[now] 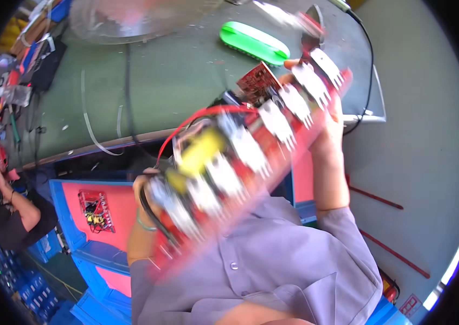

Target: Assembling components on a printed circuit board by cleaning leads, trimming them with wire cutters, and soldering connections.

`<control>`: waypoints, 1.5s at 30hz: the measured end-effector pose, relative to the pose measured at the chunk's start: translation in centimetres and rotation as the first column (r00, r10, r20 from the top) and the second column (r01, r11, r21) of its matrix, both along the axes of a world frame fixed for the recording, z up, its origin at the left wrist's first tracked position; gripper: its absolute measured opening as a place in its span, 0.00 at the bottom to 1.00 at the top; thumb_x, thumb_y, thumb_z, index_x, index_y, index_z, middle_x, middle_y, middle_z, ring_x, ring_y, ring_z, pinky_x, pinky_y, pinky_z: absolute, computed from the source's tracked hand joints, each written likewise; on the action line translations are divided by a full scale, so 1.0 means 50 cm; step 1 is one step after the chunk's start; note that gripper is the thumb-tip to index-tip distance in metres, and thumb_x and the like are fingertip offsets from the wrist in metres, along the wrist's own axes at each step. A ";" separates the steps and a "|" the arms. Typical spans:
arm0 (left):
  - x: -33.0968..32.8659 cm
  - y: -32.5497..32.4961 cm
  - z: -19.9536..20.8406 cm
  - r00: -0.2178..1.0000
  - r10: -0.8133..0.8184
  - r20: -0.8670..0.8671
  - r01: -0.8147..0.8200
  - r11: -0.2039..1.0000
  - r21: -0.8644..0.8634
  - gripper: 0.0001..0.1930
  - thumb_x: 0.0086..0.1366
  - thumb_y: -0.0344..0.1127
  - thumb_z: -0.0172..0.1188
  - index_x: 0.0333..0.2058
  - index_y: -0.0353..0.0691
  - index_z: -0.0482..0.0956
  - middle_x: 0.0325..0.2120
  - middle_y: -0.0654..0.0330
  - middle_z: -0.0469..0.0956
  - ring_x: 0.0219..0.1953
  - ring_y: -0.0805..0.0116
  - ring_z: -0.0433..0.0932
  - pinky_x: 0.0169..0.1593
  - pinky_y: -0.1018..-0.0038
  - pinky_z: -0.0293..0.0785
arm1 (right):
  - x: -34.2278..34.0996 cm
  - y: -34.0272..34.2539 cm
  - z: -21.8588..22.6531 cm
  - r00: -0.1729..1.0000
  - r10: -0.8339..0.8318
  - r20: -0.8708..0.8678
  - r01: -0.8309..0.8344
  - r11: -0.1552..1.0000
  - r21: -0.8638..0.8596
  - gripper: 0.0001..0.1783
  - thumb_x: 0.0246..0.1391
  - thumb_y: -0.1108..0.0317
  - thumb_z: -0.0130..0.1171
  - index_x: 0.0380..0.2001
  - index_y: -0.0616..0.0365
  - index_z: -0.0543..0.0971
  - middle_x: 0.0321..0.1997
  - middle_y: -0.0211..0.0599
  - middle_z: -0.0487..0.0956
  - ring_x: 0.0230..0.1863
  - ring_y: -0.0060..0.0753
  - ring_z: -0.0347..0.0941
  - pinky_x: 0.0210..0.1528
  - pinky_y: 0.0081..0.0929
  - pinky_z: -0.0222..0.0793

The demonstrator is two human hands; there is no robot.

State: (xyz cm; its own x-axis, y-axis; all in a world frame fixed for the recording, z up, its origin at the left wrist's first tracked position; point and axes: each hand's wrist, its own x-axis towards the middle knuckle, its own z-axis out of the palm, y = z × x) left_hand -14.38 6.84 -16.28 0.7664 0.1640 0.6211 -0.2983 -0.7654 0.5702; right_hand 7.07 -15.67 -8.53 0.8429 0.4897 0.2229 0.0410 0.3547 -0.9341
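A long red circuit board (281, 168) is held up in front of my chest, tilted, its right end higher, and blurred by motion. Flat white pronged parts line its edge, with a yellow block (202, 151), a small upright red board (260, 82) and a red wire (197, 115) behind them. My left hand (145, 189) grips the lower left end, partly hidden by the board and a black cable. My right hand (331, 127) is closed round the upper right end, its fingertips showing behind. Just beyond that hand, a bright green oval plastic tray (254, 44) lies on the green workbench (159, 81).
Below the bench at left, a blue bin (69, 238) with a pink lining holds another red circuit board (97, 211). A clear round dish (132, 24) sits at the back. Tools and parts crowd the far left, where another person's arm (23, 211) shows. A black cable (371, 59) hangs at right.
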 end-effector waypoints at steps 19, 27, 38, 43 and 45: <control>0.119 0.012 0.051 0.997 -0.060 -0.051 -0.028 0.328 -0.944 0.08 0.66 0.28 0.47 0.42 0.31 0.69 0.38 0.58 0.76 0.38 0.78 0.74 0.44 0.79 0.70 | 0.029 0.007 0.070 0.640 0.408 0.652 0.442 0.498 -0.746 0.28 0.42 0.73 0.61 0.51 0.61 0.70 0.41 0.41 0.72 0.40 0.37 0.67 0.46 0.29 0.62; 0.121 0.010 0.054 0.992 -0.058 -0.114 -0.089 0.326 -0.941 0.09 0.65 0.28 0.49 0.42 0.32 0.70 0.37 0.59 0.76 0.36 0.79 0.74 0.42 0.80 0.69 | 0.025 0.027 0.085 0.414 0.621 0.666 0.607 0.357 -0.710 0.35 0.32 0.76 0.63 0.52 0.55 0.70 0.41 0.41 0.69 0.42 0.43 0.66 0.48 0.37 0.60; 0.120 0.007 0.054 0.988 -0.015 -0.156 -0.143 0.316 -0.938 0.08 0.64 0.27 0.50 0.41 0.32 0.70 0.37 0.59 0.76 0.37 0.79 0.73 0.42 0.80 0.68 | 0.041 0.044 0.092 0.363 0.666 0.652 0.598 0.370 -0.711 0.33 0.30 0.73 0.64 0.48 0.51 0.74 0.32 0.32 0.69 0.33 0.32 0.68 0.34 0.27 0.64; 0.115 -0.003 0.048 0.992 0.023 -0.125 -0.125 0.349 -0.929 0.09 0.63 0.26 0.50 0.42 0.31 0.69 0.37 0.60 0.76 0.36 0.79 0.73 0.42 0.80 0.68 | 0.022 0.053 0.100 0.398 0.624 0.672 0.618 0.359 -0.700 0.32 0.32 0.73 0.63 0.49 0.52 0.74 0.32 0.36 0.69 0.34 0.36 0.68 0.36 0.30 0.64; 0.114 -0.005 0.041 0.994 0.013 -0.105 -0.103 0.363 -0.926 0.09 0.63 0.26 0.51 0.42 0.31 0.70 0.36 0.60 0.76 0.35 0.80 0.72 0.41 0.81 0.68 | 0.025 0.056 0.092 0.377 0.608 0.699 0.637 0.378 -0.672 0.32 0.32 0.74 0.62 0.49 0.53 0.74 0.32 0.37 0.69 0.34 0.37 0.68 0.37 0.32 0.63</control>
